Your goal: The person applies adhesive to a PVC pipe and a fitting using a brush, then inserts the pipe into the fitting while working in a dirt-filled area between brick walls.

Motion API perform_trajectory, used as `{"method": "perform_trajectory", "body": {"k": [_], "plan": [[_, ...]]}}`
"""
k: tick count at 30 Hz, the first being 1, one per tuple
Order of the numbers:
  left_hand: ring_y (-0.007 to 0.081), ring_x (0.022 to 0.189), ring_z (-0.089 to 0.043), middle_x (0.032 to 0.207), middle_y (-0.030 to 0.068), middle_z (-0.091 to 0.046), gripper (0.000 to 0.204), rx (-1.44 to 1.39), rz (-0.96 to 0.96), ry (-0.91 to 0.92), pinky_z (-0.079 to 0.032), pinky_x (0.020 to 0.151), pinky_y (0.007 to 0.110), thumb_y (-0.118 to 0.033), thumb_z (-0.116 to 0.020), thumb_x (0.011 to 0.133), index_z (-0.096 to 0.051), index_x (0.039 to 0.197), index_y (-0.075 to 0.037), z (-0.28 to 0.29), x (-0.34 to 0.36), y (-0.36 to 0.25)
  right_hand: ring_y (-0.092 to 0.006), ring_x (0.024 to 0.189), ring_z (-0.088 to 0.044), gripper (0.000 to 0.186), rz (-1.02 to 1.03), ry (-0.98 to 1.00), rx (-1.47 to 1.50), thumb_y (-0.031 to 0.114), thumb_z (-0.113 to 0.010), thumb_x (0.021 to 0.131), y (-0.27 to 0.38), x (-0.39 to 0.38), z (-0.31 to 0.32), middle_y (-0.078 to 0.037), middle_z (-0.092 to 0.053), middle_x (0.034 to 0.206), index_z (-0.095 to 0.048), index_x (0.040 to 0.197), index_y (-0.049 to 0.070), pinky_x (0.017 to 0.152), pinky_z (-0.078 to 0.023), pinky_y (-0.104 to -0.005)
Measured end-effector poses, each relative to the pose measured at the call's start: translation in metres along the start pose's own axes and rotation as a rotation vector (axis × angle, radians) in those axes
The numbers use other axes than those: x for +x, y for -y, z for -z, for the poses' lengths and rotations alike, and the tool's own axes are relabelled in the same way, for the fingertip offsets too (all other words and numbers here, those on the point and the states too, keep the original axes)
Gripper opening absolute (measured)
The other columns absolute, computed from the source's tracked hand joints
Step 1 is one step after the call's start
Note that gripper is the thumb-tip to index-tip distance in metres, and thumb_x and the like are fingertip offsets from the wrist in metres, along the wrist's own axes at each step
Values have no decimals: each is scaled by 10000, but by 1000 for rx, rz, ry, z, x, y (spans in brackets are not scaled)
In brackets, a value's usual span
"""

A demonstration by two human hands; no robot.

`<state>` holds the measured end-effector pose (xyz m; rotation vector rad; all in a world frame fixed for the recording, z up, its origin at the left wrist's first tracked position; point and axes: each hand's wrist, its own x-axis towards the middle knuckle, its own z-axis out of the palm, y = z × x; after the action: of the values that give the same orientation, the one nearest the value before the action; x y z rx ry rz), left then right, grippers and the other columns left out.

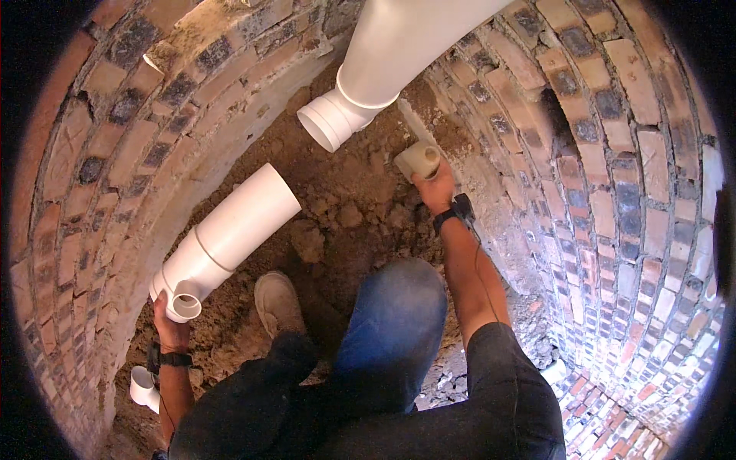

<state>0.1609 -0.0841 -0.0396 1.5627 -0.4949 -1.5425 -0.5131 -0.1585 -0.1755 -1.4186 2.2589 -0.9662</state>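
A white pipe (241,215) lies slantwise at 9 o'clock from the middle of the view, its wide far end pointing toward 1 o'clock and a smaller round branch (186,302) near its lower end. The left hand (170,326), at 8 o'clock, grips that lower end beside the branch. At 1 o'clock the right hand (437,188) is closed around a beige container (419,159), probably a small can, though the fingers partly hide it. A larger pipe (391,57) comes in from 12 o'clock, with a white fitting (333,121) on its end, apart from the slanted pipe. A short pipe piece (143,386) sits farther out at 8 o'clock. Below lies rough soil (345,207); a curved brick wall (590,146) rises at 2 o'clock.
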Motion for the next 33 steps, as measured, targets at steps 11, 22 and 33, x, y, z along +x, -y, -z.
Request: {"method": "perform_trajectory", "body": {"k": [11, 22, 33], "plan": [[238, 1123, -616, 1232, 99, -630, 556, -33, 4, 55, -468, 993, 374, -370, -602, 931, -506, 1332, 2, -35, 17, 1, -316, 1105, -647, 670, -38, 201, -44, 205, -826, 688, 23, -13, 28, -146, -675, 1181, -559, 1284, 54, 943, -507, -411], [226, 1036, -649, 1173, 94, -650, 565, 18, -28, 16, -505, 907, 357, -459, -563, 945, -551, 1287, -10, -35, 3, 7, -353, 1081, -642, 743, 13, 126, -88, 258, -846, 655, 11, -6, 11, -169, -660, 1170, -537, 1305, 73, 907, -522, -425], [234, 1126, -614, 1255, 100, -618, 530, -40, -28, 141, -472, 980, 378, -392, -560, 958, -511, 1330, -18, -40, 6, 16, -397, 1181, -566, 908, 20, 76, 21, 253, -883, 656, -5, -21, 20, -238, -578, 1267, -425, 1382, -43, 1019, -455, -439]]}}
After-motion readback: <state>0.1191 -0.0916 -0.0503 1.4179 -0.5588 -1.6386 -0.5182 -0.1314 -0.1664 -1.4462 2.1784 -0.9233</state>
